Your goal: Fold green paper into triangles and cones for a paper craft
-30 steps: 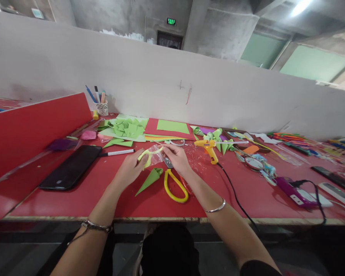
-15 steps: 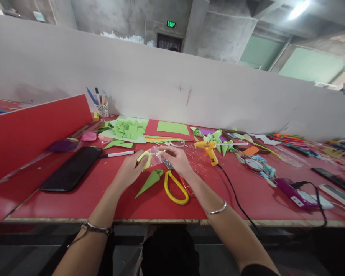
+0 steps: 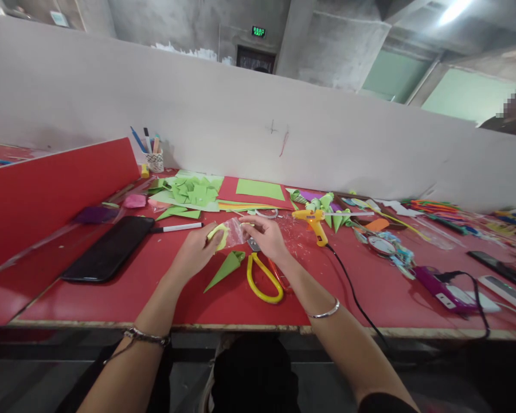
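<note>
My left hand (image 3: 193, 252) is closed on a small clear plastic bag (image 3: 234, 231) with a soft, pale yellow clay-like lump (image 3: 219, 236) at its opening. Opposite it, my right hand (image 3: 267, 236) pinches a tiny yellow bit at the bag's right side; its fingertips are partly hidden. Below the hands lies a rolled green paper cone (image 3: 226, 271). Beside the cone is a tool with a yellow loop handle (image 3: 268, 297) and a metal head, partly under my right hand. An orange-red handle (image 3: 282, 280) shows next to my right wrist.
A yellow glue gun (image 3: 315, 225) with a black cord lies to the right. Green paper pieces (image 3: 193, 191) are piled at the back. A black phone (image 3: 107, 249) and a marker (image 3: 183, 227) lie left. A purple power socket (image 3: 445, 291) sits far right. A person is partly visible beyond the partition.
The yellow strand stretched between my hands across the bag has parted. A small bit stays at my right fingertips, the lump at my left. A person has appeared at the upper right.
</note>
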### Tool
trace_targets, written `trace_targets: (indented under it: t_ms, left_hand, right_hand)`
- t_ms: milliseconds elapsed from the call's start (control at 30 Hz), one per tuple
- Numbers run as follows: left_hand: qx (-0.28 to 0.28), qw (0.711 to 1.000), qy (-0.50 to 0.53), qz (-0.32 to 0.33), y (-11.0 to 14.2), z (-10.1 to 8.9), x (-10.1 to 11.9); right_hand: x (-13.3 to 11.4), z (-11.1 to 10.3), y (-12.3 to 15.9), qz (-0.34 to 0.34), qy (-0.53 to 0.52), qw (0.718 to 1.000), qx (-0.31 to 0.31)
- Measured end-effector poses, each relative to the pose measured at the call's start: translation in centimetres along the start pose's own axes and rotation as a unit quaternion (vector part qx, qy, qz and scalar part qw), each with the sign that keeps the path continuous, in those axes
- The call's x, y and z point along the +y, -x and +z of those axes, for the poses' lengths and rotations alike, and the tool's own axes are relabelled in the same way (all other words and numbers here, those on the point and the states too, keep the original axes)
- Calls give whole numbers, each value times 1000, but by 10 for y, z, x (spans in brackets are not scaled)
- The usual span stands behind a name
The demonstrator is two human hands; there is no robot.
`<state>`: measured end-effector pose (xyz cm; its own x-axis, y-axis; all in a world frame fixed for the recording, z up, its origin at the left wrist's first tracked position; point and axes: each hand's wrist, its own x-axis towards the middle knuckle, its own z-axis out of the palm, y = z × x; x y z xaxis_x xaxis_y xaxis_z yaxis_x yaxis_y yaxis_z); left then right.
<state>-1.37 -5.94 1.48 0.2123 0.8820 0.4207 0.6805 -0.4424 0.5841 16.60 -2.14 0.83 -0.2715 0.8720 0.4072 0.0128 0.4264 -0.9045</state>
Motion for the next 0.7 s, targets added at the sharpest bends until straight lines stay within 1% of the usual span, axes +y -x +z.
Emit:
trace_targets:
  t_ms: [200,333,467,533,600,700]
  left_hand:
    - [7,1000,7,7,0,0,1]
    - [2,1000,-3,5,1,0,0]
    - [11,999,-32,-11,-1,-1,-3]
    - [14,998,-53,-43,-2,-2,-6]
    - [6,991,-87,-99,-3,-4,-9]
    - [-18,971,-156,-183,-2,-4,-14]
  right_hand:
    - [0,0,1,12,-7,1000,-24]
    - [0,-1,0,13,-13,1000,-4]
    - [2,-2,-3,19,-13,999,26]
    - [3,-3,-5,33,-32,998,37]
    - [4,-3,-5,51,-58,996,36]
    - [5,-2,-4,74,-84,994,16]
